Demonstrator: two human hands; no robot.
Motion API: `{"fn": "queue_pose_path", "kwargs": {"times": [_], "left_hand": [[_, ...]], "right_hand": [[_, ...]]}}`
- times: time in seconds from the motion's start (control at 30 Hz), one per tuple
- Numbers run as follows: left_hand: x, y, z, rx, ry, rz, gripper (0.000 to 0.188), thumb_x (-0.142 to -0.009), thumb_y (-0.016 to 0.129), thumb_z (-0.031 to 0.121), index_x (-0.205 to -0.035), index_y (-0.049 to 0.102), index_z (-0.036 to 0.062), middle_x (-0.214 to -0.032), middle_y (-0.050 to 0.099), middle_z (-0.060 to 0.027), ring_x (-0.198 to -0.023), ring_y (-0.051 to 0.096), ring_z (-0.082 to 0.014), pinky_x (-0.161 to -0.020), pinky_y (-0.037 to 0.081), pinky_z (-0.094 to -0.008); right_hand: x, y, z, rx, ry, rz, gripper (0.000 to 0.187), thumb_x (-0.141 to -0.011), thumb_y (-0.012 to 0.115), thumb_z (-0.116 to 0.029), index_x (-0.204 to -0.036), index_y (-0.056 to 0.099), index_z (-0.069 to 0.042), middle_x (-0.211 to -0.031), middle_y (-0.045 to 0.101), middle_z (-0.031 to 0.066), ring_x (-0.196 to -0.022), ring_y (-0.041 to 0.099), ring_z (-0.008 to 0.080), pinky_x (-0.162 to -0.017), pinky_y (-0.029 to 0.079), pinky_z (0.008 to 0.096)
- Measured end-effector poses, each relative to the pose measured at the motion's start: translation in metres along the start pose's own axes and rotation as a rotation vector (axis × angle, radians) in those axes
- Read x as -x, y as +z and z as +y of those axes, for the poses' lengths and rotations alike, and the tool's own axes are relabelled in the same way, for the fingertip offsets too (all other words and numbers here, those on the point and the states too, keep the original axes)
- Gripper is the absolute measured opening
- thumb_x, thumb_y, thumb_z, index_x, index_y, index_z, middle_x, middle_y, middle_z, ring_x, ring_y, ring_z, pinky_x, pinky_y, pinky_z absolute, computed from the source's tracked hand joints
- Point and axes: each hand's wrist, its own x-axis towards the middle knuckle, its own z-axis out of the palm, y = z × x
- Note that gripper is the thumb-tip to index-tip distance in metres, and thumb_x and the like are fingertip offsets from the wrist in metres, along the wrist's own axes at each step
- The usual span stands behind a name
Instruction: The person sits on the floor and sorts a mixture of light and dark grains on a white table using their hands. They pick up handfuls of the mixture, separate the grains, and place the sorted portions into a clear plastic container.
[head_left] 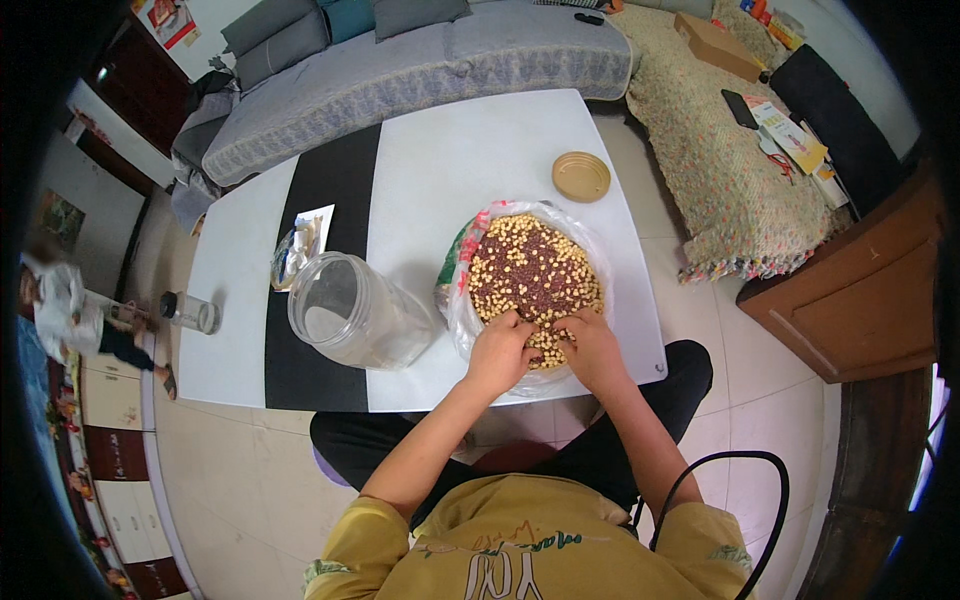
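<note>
A round heap of small dark red beans mixed with yellow beans (530, 268) fills a clear plastic bag (603, 255) with red and green print, its mouth spread wide on the table. At the near edge of the heap, my left hand (502, 352) has its fingers curled down into the beans. Close beside it, my right hand (592, 350) is also bent into them, fingertips drawn together. The beans hide part of the fingertips of both hands. Left of the bag, a large clear plastic jar (365, 315) stands without its lid. A gold round lid (581, 177) lies beyond the bag.
The white table (450, 140) has a black stripe, with a small clear packet (300, 245) on it. A glass bottle (190, 312) is at the far left. A grey sofa (420, 80) runs behind, and a wooden cabinet (850, 280) stands right. Another person (75, 315) is far left.
</note>
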Motion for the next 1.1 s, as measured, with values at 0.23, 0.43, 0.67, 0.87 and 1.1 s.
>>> {"fn": "queue_pose_path", "kwargs": {"times": [0.23, 0.43, 0.67, 0.87, 1.1], "left_hand": [[-0.002, 0.001, -0.004, 0.034, 0.015, 0.051, 0.013, -0.071, 0.068, 0.005, -0.084, 0.065, 0.0047, -0.085, 0.057, -0.0107, -0.085, 0.057, -0.0304, -0.072, 0.048, -0.0383], [-0.005, -0.009, 0.005, 0.076, 0.048, 0.202, 0.017, -0.071, 0.063, -0.001, -0.087, 0.065, 0.0037, -0.086, 0.055, -0.0106, -0.084, 0.057, -0.0297, -0.071, 0.048, -0.0386], [0.002, -0.004, 0.002, 0.105, 0.086, 0.162, 0.021, -0.072, 0.064, -0.001, -0.092, 0.064, 0.0041, -0.091, 0.056, -0.0106, -0.087, 0.057, -0.0305, -0.073, 0.048, -0.0375], [0.008, 0.0, 0.001, 0.132, 0.105, 0.171, 0.02, -0.071, 0.065, -0.002, -0.09, 0.062, 0.0031, -0.091, 0.056, -0.0114, -0.086, 0.057, -0.0313, -0.073, 0.048, -0.0376], [0.016, 0.002, 0.0, 0.115, 0.028, 0.156, 0.019, -0.071, 0.066, 0.0, -0.09, 0.063, 0.0032, -0.09, 0.057, -0.0117, -0.086, 0.057, -0.0317, -0.073, 0.048, -0.0381]], "right_hand": [[0.008, -0.003, 0.004, -0.01, -0.041, 0.034, 0.026, -0.069, 0.065, -0.002, -0.095, 0.064, -0.007, -0.099, 0.054, 0.0143, -0.097, 0.053, 0.0343, -0.083, 0.046, 0.0411], [0.007, 0.001, 0.001, -0.043, -0.01, 0.005, 0.023, -0.069, 0.067, -0.003, -0.091, 0.065, -0.008, -0.096, 0.053, 0.0136, -0.096, 0.053, 0.034, -0.083, 0.046, 0.0409], [0.004, 0.009, 0.005, 0.012, -0.023, -0.003, 0.019, -0.068, 0.069, -0.004, -0.086, 0.065, -0.008, -0.095, 0.053, 0.0127, -0.095, 0.054, 0.0337, -0.081, 0.047, 0.041], [0.003, 0.01, 0.003, 0.01, -0.023, -0.008, 0.016, -0.068, 0.069, -0.006, -0.084, 0.065, -0.009, -0.092, 0.053, 0.0122, -0.091, 0.055, 0.0329, -0.078, 0.047, 0.0412], [-0.001, 0.008, 0.007, 0.016, -0.052, -0.033, 0.007, -0.071, 0.067, -0.008, -0.077, 0.063, -0.008, -0.086, 0.056, 0.0099, -0.085, 0.056, 0.0315, -0.072, 0.046, 0.0409]]}}
